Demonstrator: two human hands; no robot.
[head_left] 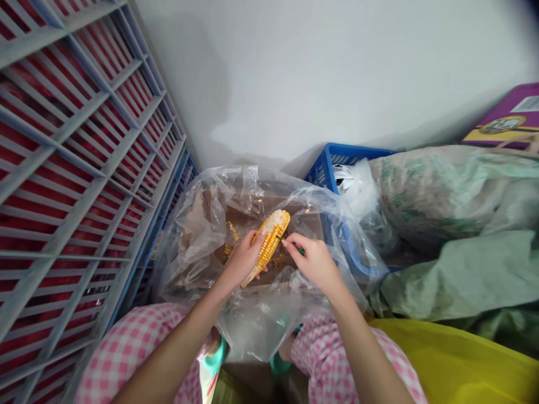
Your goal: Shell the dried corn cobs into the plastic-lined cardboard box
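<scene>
An ear of yellow corn [272, 241] slants across the middle of the view, its upper left side stripped to the pale cob. Wrapped round its lower part are the fingers of my left hand [246, 255]. My right hand [311, 258] is closed on a thin tool with a green handle [300, 251]; its dark tip is close to the kernels on the right side of the ear. Most of the tool is hidden in my fingers. Below lies a cardboard box lined with a clear plastic bag [189, 224], with loose kernels [231, 230] inside.
Slatted grey-blue crates [113, 174] rise on the left. A blue basket [326, 163] stands on the right, beside a bulging plastic sack [433, 185]. Yellow material [458, 359] lies at the lower right, and a white wall [315, 78] stands behind.
</scene>
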